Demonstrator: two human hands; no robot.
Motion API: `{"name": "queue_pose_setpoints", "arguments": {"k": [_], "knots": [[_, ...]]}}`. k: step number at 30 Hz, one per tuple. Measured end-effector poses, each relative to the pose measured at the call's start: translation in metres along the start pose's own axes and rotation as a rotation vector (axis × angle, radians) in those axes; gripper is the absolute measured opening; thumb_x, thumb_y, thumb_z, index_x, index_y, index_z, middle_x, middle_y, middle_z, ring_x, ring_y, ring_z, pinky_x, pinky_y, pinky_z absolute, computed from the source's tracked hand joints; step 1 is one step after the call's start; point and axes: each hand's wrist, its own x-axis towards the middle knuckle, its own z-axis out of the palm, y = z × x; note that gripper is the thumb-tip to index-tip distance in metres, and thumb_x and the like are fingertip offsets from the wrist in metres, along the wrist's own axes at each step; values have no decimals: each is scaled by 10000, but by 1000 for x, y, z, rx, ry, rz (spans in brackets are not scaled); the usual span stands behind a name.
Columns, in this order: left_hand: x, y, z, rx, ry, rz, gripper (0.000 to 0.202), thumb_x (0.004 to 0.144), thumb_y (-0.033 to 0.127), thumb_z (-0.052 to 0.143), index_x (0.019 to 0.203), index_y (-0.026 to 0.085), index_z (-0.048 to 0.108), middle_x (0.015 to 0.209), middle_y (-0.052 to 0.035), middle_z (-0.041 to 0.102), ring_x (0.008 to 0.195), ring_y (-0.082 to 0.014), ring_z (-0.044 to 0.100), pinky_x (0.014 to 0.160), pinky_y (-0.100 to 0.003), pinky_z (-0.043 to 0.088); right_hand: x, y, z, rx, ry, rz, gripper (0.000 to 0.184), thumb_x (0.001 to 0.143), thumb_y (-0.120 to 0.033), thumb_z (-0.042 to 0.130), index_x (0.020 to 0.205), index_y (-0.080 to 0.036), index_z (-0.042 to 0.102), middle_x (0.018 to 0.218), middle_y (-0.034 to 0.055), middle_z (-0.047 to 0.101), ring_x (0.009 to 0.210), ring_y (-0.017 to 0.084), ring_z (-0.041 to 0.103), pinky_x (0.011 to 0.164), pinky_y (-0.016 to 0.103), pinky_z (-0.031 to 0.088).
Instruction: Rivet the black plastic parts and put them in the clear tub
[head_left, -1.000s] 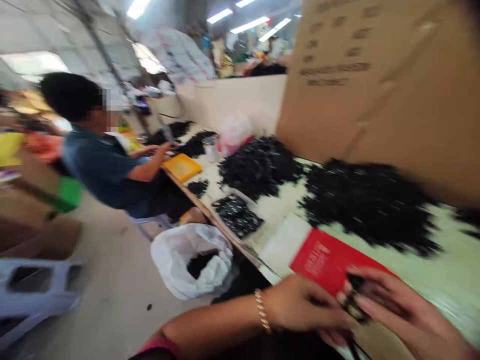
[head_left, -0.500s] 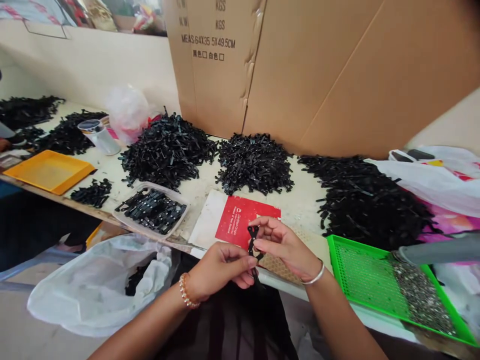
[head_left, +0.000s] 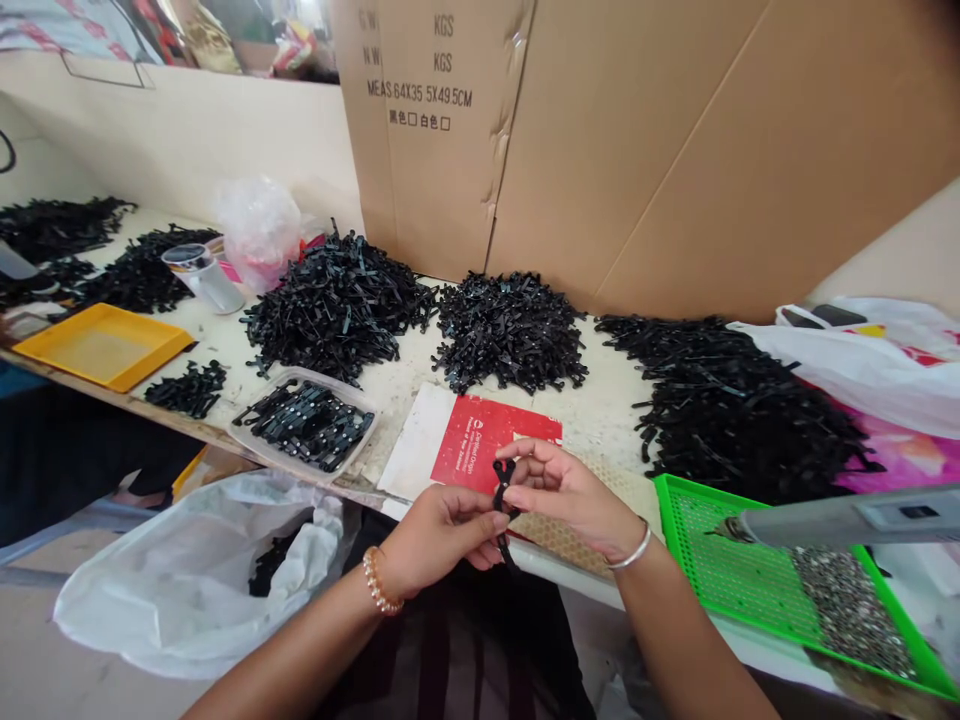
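Observation:
My left hand (head_left: pixel 439 535) and my right hand (head_left: pixel 574 495) meet at the table's front edge, both pinched on one small black plastic strip (head_left: pixel 503 490) held upright between them. Under the hands lies a red and white card (head_left: pixel 484 448). Three heaps of black plastic parts sit behind: a left heap (head_left: pixel 334 305), a middle heap (head_left: pixel 510 330) and a right heap (head_left: pixel 739 405). A clear tray of sorted black strips (head_left: pixel 306 420) stands left of the card.
A green tray (head_left: pixel 709 560) with small metal bits is at the right, a grey tool (head_left: pixel 847 520) above it. A yellow tray (head_left: pixel 101 345), a white bag (head_left: pixel 187 570) below the table edge, a plastic bag (head_left: pixel 862 365) and tall cardboard boxes (head_left: pixel 637 150) surround the bench.
The view swung from a co-worker at the left to the bench in front. Since half a second ago the hands have hardly moved; the grey tool has shifted left over the green tray.

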Motion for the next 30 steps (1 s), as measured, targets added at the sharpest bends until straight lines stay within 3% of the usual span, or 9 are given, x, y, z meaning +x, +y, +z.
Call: {"name": "queue_pose_setpoints", "arguments": {"k": [8,23,30], "knots": [[3,-3,-4,24,90,27,454,650,541,746,790,119,659,609,-22,668,540,-103,620,564,-204,513,1,-1,-2,-47,39,-1,448,697,-381,787,1070,-204,614,807,-2,593,723,129,554,684,262,439],[5,0,-2,-135,58,4,409,673,497,756,733,109,639,606,-15,647,488,-66,561,472,-157,457,7,15,5,115,76,-63,413,747,-347,754,1117,-213,628,842,23,654,800,148,604,796,310,478],[7,2,-7,-162,49,10,402,657,485,772,697,110,634,604,-7,641,487,-56,548,454,-144,431,11,18,8,128,154,-51,438,699,-387,787,1068,-197,647,824,29,652,790,157,619,785,319,510]]}}
